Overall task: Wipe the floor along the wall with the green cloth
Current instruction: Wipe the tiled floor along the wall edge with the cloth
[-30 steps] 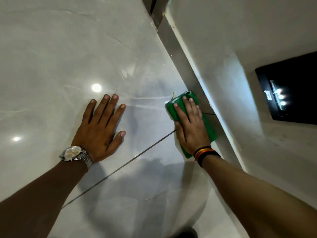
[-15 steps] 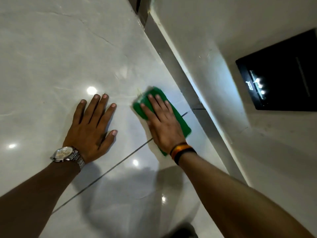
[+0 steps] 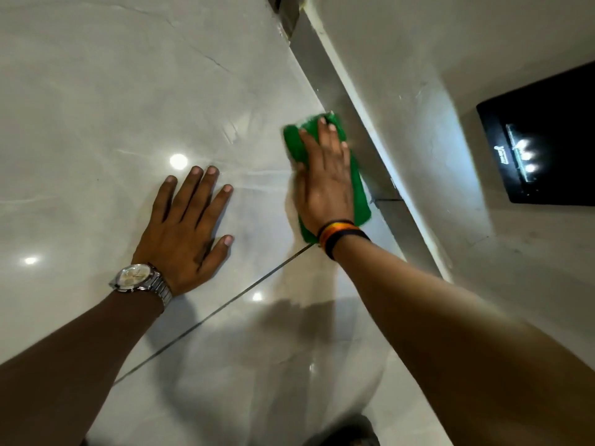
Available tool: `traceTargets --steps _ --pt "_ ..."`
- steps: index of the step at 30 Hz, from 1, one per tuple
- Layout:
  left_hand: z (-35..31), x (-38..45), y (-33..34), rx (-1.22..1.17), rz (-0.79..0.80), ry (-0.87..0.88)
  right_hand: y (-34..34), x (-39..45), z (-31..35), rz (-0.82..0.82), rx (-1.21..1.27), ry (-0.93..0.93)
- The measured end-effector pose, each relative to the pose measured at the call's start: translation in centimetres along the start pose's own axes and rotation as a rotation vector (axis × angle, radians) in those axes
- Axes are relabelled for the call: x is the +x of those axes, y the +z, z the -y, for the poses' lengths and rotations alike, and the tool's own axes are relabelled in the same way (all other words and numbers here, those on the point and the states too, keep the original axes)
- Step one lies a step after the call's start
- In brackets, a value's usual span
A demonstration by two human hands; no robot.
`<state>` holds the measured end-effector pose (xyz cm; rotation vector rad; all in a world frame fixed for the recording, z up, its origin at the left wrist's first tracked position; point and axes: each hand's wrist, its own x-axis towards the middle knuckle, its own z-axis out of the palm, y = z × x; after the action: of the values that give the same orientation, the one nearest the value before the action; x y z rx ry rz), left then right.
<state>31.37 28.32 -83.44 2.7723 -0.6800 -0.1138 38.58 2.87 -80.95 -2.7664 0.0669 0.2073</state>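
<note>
A green cloth lies flat on the glossy pale marble floor, its right edge close to the grey skirting at the foot of the white wall. My right hand presses down flat on the cloth, fingers pointing away from me, covering its middle. My left hand rests palm down on the bare floor to the left of the cloth, fingers spread, a silver watch on its wrist.
A black glossy panel with reflected lights is set in the wall at the right. A dark grout line runs diagonally across the floor below both hands. A dark gap opens at the top by the skirting.
My right hand has slid the cloth from the open floor back to the right, toward the skirting. My left hand has stayed planted on the floor.
</note>
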Motion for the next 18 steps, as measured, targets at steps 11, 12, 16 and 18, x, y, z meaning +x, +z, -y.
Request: traceTargets --steps 11,12,16,18 --pt "0.1 0.0 0.2 0.012 -0.006 -0.008 -2.0 -18.4 -9.1 0.218 -0.137 0.004" --pt "0.1 -0.1 0.2 0.012 -0.004 -0.007 -2.5 -19.8 -10.5 0.225 -0.168 0.089" --pt "0.1 -0.1 0.3 0.01 0.006 -0.007 -3.3 -17.1 -11.9 0.25 -0.168 0.063" --pt "0.1 -0.1 0.2 0.005 0.002 -0.005 -2.9 -13.1 -10.1 0.223 -0.125 -0.044"
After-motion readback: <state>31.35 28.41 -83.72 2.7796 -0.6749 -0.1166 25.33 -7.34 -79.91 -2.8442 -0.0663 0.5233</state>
